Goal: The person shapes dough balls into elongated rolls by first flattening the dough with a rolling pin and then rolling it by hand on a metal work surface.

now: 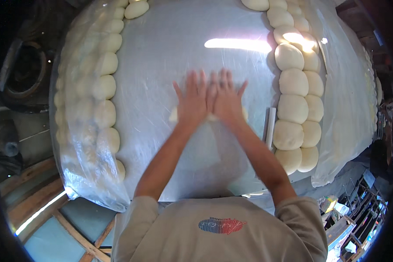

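Observation:
Both my hands lie side by side on a piece of pale dough at the middle of a shiny metal table. My left hand is flat with its fingers spread, pointing to the far side. Beside it, my right hand rests in the same way, thumbs close together. Only the dough's ends show past my hands; the rest is hidden under the palms. The fingertips are slightly blurred.
Rows of round dough balls line the right side, with a clear plastic sheet beyond them. More dough balls stand at the left under another plastic sheet. A metal bar lies beside the right rows.

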Demonstrator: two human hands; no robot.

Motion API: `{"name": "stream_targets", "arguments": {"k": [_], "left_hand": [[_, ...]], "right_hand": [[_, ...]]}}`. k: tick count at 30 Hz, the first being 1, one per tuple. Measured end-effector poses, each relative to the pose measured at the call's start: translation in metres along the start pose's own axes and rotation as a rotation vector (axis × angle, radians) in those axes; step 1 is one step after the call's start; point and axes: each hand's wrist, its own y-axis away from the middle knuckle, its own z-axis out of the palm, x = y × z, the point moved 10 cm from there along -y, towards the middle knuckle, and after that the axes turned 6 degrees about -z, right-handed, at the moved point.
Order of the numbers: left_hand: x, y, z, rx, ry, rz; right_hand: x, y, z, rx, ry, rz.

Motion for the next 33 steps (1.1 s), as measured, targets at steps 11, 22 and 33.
{"name": "stream_targets", "arguments": {"k": [11, 22, 33], "left_hand": [[-0.005, -0.028, -0.008, 0.074, -0.202, 0.018], [-0.035, 0.184, -0.015, -0.246, -0.162, 0.124], [0.006, 0.142, 0.003, 0.051, 0.072, -0.049]], "right_hand": [[0.016, -0.006, -0.017, 0.072, 0.043, -0.018], [-0.04, 0.173, -0.037, -0.169, -0.086, 0.0], [-0.065, 0.111, -0.003, 0.022, -0.056, -0.008]]}}
